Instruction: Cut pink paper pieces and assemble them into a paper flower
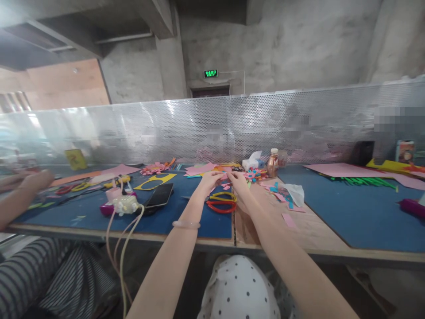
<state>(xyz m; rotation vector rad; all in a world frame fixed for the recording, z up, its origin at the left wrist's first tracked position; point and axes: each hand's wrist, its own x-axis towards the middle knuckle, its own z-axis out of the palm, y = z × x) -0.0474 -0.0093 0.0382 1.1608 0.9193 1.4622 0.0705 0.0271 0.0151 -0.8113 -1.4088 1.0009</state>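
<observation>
My left hand (210, 179) and my right hand (237, 179) reach forward over the table, their fingertips close together. The fingers of both look pinched at a small pink paper piece (226, 170), mostly hidden and too small to make out well. More pink paper scraps (226, 186) lie on the table between the hands. Just below them rest scissors (222, 204) with yellow and red handles, the blades pointing left under my left wrist. Right of my right hand sits a colourful paper flower (254, 174).
A black phone (160, 195) and a glue gun with cords (126, 205) lie to the left. Yellow paper with cut-out circles (156, 180) is behind them. A bottle (272, 163) and tissue pack (253, 162) stand at the back. A co-worker's hand (38, 180) is at far left.
</observation>
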